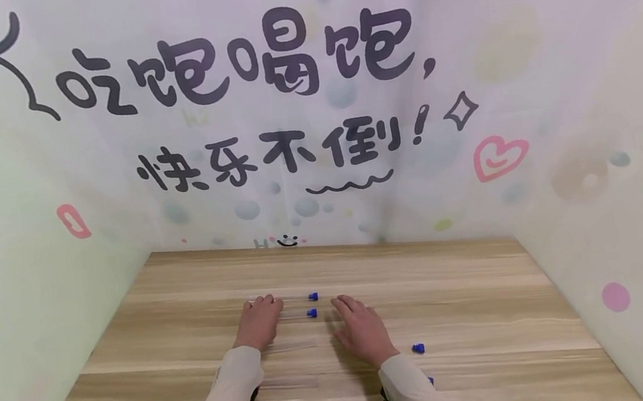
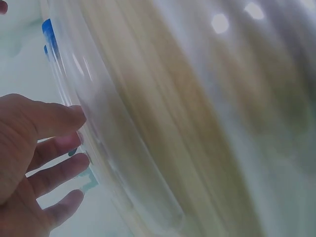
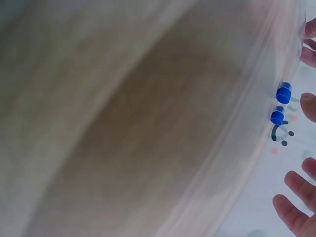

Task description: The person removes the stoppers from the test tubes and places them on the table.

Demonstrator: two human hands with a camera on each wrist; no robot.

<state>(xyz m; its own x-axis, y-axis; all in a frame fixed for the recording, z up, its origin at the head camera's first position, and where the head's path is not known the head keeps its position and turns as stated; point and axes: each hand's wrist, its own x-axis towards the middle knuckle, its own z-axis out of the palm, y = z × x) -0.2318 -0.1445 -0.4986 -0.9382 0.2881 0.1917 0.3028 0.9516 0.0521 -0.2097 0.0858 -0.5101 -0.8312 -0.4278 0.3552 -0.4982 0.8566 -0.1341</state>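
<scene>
Two clear tubes with blue caps lie side by side at mid-table: the farther tube (image 1: 292, 298) and the nearer capped tube (image 1: 294, 316). My left hand (image 1: 258, 322) rests over their left ends, its fingers loosely bent and spread; how firmly it touches them cannot be told. My right hand (image 1: 363, 330) is just right of the blue caps (image 3: 284, 94), fingers apart and holding nothing. Nearer to me lie two clear tubes with no caps visible, one uncapped tube (image 1: 292, 347) and another tube (image 1: 289, 384), partly behind the left sleeve.
One loose blue cap (image 1: 418, 348) lies on the wooden table (image 1: 495, 313) right of the right hand. Another blue cap (image 1: 431, 381) is partly hidden by the right sleeve. Behind the table's far edge stands a printed white wall (image 1: 323, 214), with walls on both sides.
</scene>
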